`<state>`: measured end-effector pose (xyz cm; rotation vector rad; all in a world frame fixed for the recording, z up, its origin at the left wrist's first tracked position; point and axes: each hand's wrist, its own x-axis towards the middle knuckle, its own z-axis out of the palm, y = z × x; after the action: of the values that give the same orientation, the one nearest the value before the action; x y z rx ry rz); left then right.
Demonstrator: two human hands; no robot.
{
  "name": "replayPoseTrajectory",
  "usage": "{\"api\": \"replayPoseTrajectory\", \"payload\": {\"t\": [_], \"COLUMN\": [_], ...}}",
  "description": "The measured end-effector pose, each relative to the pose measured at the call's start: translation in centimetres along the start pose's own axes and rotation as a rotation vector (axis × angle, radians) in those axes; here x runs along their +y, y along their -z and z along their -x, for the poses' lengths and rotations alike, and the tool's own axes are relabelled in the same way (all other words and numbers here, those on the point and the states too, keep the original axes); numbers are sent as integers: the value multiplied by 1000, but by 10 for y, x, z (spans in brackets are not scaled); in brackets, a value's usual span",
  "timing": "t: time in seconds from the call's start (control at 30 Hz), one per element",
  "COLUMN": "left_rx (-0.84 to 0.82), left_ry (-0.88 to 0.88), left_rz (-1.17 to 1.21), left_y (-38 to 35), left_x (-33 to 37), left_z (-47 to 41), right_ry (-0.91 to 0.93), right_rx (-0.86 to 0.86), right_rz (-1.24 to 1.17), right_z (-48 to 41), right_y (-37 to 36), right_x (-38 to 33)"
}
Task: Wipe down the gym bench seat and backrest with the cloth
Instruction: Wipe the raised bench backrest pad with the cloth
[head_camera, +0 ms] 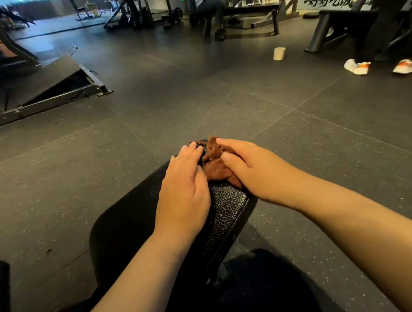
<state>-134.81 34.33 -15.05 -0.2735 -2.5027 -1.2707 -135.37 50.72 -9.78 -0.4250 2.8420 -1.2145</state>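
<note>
Right grip is clamped on the bunched brown cloth: its thumb presses down on the wad and its fingers reach over the far side, with folds of fabric poking up between them. Left grip lies palm down on the black padded desk just at 9 o'clock of the cloth, fingers bent, their tips touching the cloth's edge. I cannot tell whether it pinches the fabric or only rests against it.

The cloth sits at the 12 o'clock end of the desk, on the top surface near the rounded tip, between the two grips. The desk's pebbled black vinyl runs from there back toward 6 o'clock, where dark trousers show on the near side.

Dark speckled rubber floor tiles surround the desk. At 10 o'clock stands a sloped metal-framed platform. At 1 o'clock a pale cup stands upright on the floor, well apart from the desk. At 2 o'clock a pair of white and orange sneakers rests beside a black machine frame. Far off at 12 o'clock a person sits on another bench.
</note>
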Motion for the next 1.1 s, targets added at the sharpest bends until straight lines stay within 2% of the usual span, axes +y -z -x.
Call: {"api": "replayPoseTrajectory", "payload": {"t": [0.2, 0.33, 0.43, 0.57, 0.7, 0.87, 1.0, 1.1], "left_rx": [-10, -32, -39, -78, -18, -2, 6, -20], "left_ry": [21, -2, -2, -13, 5, 37, -14, -53], "left_rz": [-44, -74, -86, -87, -111, -102, -56, -58], "left_y": [2, 2, 3, 4, 2, 2, 2, 0], "left_x": [2, 4, 3, 2, 1, 5, 3, -2], "left_z": [-1, -1, -1, -2, -4, -2, -1, -3], "right_ry": [-147, -220, -173, 38, -20, -91, -88, -105], "right_rx": [-38, 15, -24, -152, -81, 21, 68, 31], "right_rz": [-12, 214, 137, 123, 42, 271, 90, -4], "right_z": [-44, -4, 4, -15, -52, -74, -48, -36], "right_y": [-2, -4, -8, -2, -5, -5, -9, -20], "right_x": [-7, 0, -1, -6, -5, -10, -1, 4]}}
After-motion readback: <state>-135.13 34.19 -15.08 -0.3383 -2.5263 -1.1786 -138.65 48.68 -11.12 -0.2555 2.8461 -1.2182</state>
